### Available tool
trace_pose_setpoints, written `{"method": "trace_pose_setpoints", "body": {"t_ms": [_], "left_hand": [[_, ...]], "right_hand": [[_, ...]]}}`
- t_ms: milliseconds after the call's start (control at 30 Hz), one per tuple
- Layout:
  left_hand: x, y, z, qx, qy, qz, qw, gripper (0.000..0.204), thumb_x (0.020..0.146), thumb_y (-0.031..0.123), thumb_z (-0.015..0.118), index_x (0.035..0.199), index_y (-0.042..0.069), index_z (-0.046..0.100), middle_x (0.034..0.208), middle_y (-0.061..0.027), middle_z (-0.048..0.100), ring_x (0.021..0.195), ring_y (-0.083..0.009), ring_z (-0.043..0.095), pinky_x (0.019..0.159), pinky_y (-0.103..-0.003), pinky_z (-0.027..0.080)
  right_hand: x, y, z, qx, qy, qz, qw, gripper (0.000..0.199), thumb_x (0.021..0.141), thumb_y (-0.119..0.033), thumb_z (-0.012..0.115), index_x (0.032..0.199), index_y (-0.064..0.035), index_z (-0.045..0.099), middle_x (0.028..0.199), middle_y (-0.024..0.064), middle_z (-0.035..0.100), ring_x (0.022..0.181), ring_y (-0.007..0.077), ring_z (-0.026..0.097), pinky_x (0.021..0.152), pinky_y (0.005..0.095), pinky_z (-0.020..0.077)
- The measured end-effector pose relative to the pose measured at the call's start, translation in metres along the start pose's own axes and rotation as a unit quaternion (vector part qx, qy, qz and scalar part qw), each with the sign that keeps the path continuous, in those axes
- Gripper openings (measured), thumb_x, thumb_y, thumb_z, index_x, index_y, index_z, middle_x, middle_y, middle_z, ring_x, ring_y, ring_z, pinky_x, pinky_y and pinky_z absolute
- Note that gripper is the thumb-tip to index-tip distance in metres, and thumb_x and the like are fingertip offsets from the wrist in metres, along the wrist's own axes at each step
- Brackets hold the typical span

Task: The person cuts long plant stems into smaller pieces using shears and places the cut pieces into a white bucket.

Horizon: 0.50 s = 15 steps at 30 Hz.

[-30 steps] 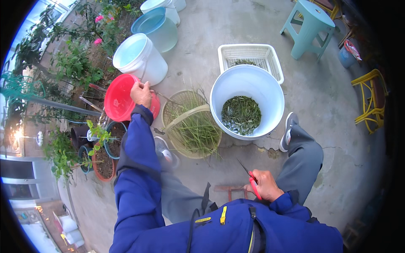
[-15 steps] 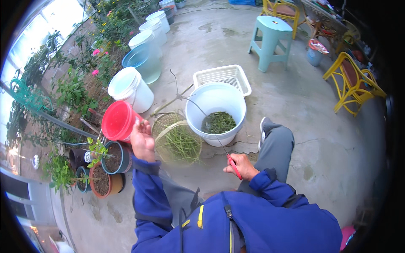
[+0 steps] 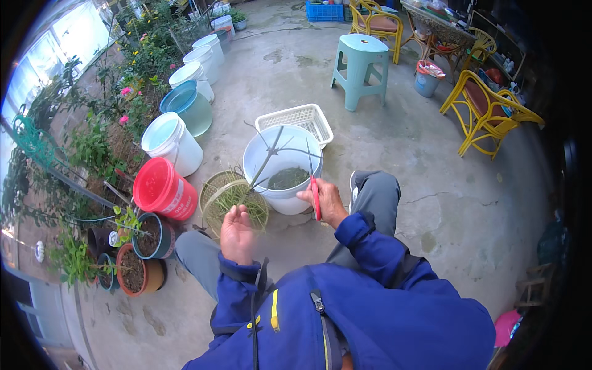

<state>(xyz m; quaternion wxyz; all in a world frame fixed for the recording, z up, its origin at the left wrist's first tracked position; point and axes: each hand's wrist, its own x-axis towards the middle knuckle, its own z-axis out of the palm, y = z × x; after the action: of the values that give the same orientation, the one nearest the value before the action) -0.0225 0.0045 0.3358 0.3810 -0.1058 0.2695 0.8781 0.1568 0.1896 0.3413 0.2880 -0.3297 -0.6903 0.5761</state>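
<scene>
The left hand (image 3: 237, 233) has left the red bucket (image 3: 164, 189) and now holds up a thin branched stem (image 3: 266, 161), fingers closed around its lower end, above the round woven basket (image 3: 234, 198). The right hand (image 3: 325, 201) has risen too, its grip closed on red-handled scissors (image 3: 315, 192) just beside the stem. So cutting seems ready. Behind stands 1 white bucket (image 3: 282, 165) with greens inside.

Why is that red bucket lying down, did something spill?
The red plastic bucket lies tipped on its side by the potted plants, while the white buckets beside it stand upright. No spill shows around it on the concrete floor.
</scene>
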Motion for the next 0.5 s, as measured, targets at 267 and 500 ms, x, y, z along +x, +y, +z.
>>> {"method": "trace_pose_setpoints", "body": {"t_ms": [267,500], "left_hand": [[-0.04,0.0,0.024,0.274,-0.216,-0.109,0.931,0.04,0.084,-0.008,0.049,0.122,0.0,0.053,0.106,-0.0168,0.063,0.088,-0.0208,0.065,0.067,-0.028,0.057],[-0.004,0.008,0.048,0.429,-0.293,-0.125,0.845,0.052,0.084,0.002,0.055,0.136,0.001,0.046,0.109,-0.0133,0.064,0.098,-0.0219,0.063,0.092,-0.036,0.048]], "right_hand": [[0.016,-0.032,0.001,-0.011,-0.031,-0.032,0.999,0.031,0.076,-0.022,0.079,0.075,0.0013,0.058,0.064,0.0075,0.059,0.06,0.012,0.051,0.058,0.0316,0.0452],[0.041,-0.033,0.005,-0.074,-0.104,-0.085,0.988,0.032,0.074,-0.022,0.08,0.074,-0.0006,0.055,0.064,0.0048,0.057,0.059,0.011,0.049,0.056,0.0316,0.0439]]}}
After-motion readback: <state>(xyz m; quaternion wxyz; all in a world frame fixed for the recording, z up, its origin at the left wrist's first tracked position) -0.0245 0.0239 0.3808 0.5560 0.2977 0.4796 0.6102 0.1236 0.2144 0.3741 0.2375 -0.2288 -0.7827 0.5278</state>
